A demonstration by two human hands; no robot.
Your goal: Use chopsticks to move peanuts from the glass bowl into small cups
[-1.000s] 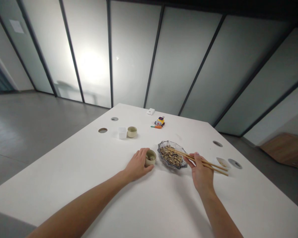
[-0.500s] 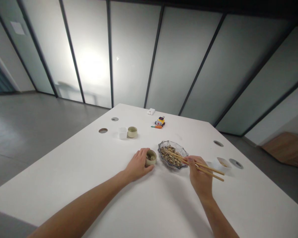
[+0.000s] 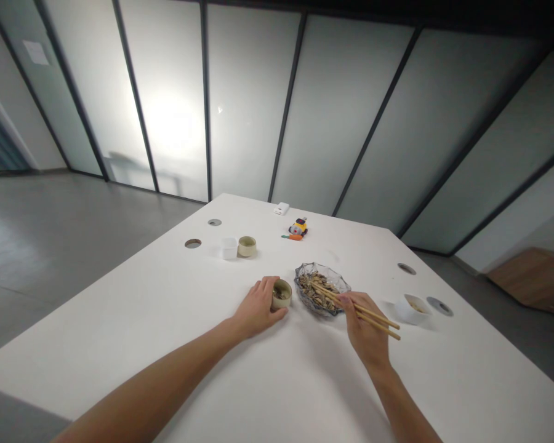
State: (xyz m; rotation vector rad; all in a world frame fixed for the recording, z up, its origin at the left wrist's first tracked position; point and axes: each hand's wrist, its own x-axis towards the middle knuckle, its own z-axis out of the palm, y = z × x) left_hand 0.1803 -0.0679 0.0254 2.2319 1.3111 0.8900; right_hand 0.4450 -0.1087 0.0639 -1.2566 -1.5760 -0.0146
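My left hand (image 3: 257, 309) is wrapped round the left side of a small beige-green cup (image 3: 282, 303), which stands on the white table. A few dark bits lie inside that cup. To its right sits a clear, angular glass bowl (image 3: 302, 299) with a dark rim, holding many striped pieces that look like sunflower seeds (image 3: 321, 294). My right hand (image 3: 367, 326) grips a pair of wooden chopsticks (image 3: 378, 319). Their tips reach down among the seeds; whether a seed is pinched between them is too small to tell.
At the right stands a white container (image 3: 410, 312) with pale bits inside. Further back left, a white square cup (image 3: 229, 248) stands beside a second beige-green cup (image 3: 247, 247). A yellow toy vehicle (image 3: 298, 227), an orange carrot-like toy (image 3: 296, 237) and a white box-shaped device (image 3: 281, 209) lie at the back.
My right hand has shifted slightly left with the chopsticks, so more of the white container at the right shows. My left hand stays on the cup.
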